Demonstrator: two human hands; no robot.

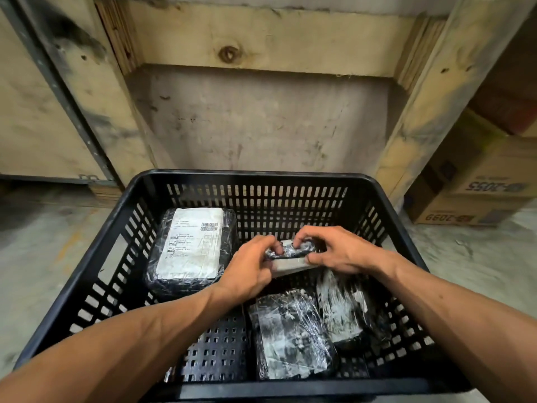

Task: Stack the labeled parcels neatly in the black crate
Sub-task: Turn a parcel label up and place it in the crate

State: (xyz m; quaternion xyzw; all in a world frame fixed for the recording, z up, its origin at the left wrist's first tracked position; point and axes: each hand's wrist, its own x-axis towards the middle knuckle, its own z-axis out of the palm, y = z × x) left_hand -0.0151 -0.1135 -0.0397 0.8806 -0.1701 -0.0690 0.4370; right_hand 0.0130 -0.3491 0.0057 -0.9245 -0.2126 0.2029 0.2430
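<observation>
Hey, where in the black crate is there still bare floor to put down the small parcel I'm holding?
Bare perforated floor shows at the near left of the black plastic crate, between the large white-labelled parcel and the two film-wrapped parcels. The near right is crowded. Both hands, left and right, grip the small parcel over the middle.

Dim, warm indoor light falls from above. Glare streaks the plastic wrap of the near parcels (293, 333) in the black crate (261, 177). Wide-angle distortion bows the wooden posts (436, 97) outward at the left and right edges. The hands are slightly motion-blurred.
</observation>
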